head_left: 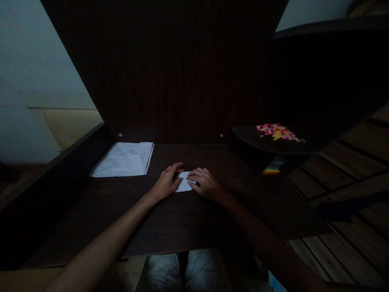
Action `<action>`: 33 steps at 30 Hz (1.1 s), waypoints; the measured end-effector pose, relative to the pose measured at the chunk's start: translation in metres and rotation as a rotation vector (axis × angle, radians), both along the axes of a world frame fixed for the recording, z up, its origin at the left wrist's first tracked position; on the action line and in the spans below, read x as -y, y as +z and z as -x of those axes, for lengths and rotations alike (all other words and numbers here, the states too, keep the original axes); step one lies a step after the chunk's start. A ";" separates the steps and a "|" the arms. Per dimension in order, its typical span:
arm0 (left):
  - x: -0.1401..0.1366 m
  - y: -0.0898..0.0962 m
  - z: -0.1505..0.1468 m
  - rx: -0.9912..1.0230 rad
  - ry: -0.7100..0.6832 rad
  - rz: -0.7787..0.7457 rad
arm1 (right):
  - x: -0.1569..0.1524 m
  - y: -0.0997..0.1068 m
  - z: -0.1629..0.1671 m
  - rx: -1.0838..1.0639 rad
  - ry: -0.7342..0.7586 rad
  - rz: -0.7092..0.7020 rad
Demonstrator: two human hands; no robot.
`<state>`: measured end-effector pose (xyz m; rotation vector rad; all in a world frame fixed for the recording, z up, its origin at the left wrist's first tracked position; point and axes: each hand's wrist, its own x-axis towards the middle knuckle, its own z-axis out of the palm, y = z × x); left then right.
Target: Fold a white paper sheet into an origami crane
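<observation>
A small white piece of paper (184,186), perhaps folded, lies flat on the dark wooden desk (170,227) in front of me. My left hand (169,181) rests at its left side, thumb on the paper and fingers stretched toward the far edge. From the right, my right hand (206,183) lies over the paper's right part with its fingers spread and fingertips on the surface. Neither hand is closed around anything. Part of the paper's right end is hidden under the right fingers.
Creased white sheets (124,159) lie stacked at the desk's back left. A raised curved shelf (255,142) on the right carries a pile of small colourful pieces (277,132). Tall dark panels rise behind the desk, and a low side board (57,166) borders its left.
</observation>
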<state>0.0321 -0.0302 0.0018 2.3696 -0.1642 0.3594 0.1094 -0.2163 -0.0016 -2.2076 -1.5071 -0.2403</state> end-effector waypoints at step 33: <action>0.000 0.002 0.001 0.030 0.056 -0.181 | -0.001 -0.004 -0.002 -0.111 0.049 -0.089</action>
